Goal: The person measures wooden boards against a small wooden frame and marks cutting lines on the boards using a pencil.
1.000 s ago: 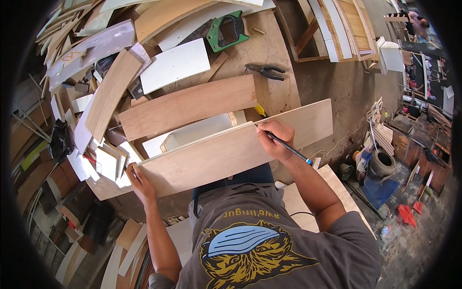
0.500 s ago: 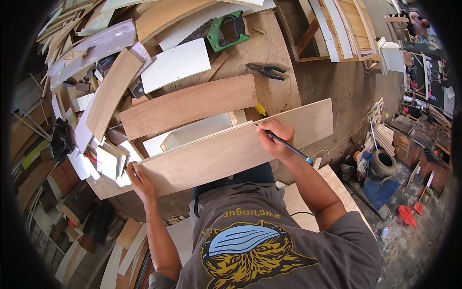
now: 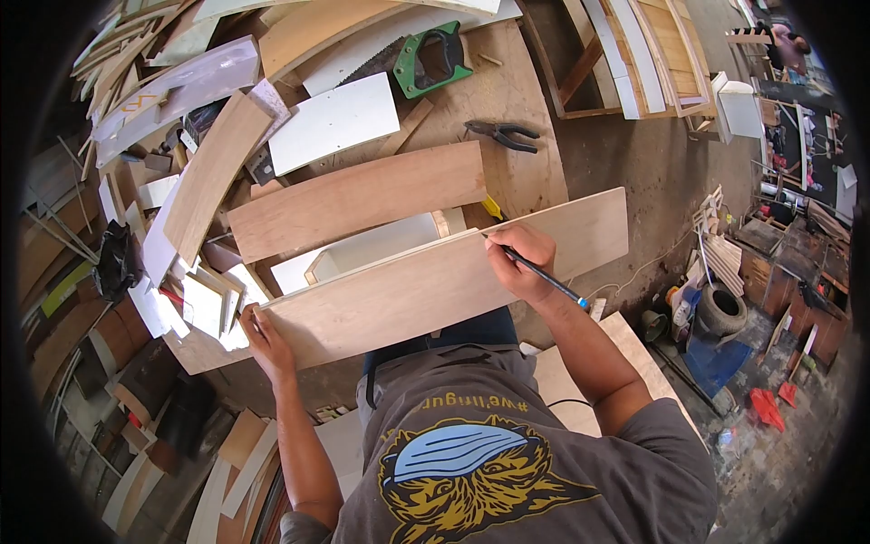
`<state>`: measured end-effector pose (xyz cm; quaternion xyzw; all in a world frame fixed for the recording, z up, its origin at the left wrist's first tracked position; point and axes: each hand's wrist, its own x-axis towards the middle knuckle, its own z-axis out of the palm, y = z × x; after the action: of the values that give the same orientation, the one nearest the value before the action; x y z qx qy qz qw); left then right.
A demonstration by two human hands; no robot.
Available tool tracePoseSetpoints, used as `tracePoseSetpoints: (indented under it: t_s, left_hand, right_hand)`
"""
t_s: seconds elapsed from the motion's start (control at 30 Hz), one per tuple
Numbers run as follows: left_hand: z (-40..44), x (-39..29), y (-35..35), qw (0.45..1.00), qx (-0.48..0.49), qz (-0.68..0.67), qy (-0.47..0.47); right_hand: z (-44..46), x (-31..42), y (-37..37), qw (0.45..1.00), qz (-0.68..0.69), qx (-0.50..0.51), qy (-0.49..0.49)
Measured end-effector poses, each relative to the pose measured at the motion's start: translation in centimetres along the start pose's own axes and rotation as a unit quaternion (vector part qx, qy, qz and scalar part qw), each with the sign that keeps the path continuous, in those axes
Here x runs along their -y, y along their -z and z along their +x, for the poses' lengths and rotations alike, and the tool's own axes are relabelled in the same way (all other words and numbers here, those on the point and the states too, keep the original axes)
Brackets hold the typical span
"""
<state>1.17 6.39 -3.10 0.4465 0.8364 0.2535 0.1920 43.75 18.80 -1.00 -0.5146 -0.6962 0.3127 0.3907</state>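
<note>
A long pale plywood board (image 3: 390,304) lies across the front of my body. My left hand (image 3: 265,344) grips its upper edge near the left end, fingers bent over the edge. In my right hand (image 3: 521,263) is a black pencil (image 3: 553,280) with a blue end, its tip at the board's upper edge. Just beyond the board are a white box-like piece (image 3: 376,245) with wooden edges, partly covered, and a brown plank (image 3: 358,201). A yellow tool (image 3: 493,208) shows between the plank and the board, partly hidden.
Pliers (image 3: 503,136) and a green-handled saw (image 3: 430,60) lie on the worktable (image 3: 521,82). A white panel (image 3: 333,122) and piled offcuts occupy the left. Wooden frames stand at the upper right. A tire (image 3: 722,309) and red scraps (image 3: 767,408) are on the floor at right.
</note>
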Motion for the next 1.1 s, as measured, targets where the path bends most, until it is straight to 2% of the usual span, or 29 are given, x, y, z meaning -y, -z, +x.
tracePoseSetpoints:
  t_s: [0.37,0.63,0.73,0.83,0.93,1.03,1.1]
  left_hand:
    - [-0.1,-0.8,0.3,1.0,0.004,0.005,0.014]
    - [0.0,0.1,0.1,1.0,0.0,0.006,-0.009]
    - [0.0,0.7,0.2,1.0,0.013,-0.006,0.015]
    - [0.1,2.0,-0.1,0.999,0.013,-0.026,0.016]
    - [0.1,1.0,0.2,0.998,-0.01,-0.06,0.008]
    - [0.0,2.5,-0.4,0.994,-0.05,-0.096,-0.008]
    - [-0.4,2.6,0.3,0.998,-0.039,-0.058,0.006]
  right_hand:
    - [0.1,0.2,0.0,1.0,-0.005,-0.002,0.007]
    - [-0.4,-0.4,0.0,1.0,-0.01,0.007,0.01]
    - [-1.1,0.2,1.1,0.996,0.017,0.026,-0.083]
    - [0.1,0.5,2.0,0.998,-0.025,-0.048,0.015]
    - [0.2,1.7,3.7,0.989,-0.141,0.003,-0.036]
    - [0.0,0.6,5.5,0.954,-0.248,0.144,-0.084]
    - [0.3,0.1,5.9,0.932,-0.29,0.198,-0.091]
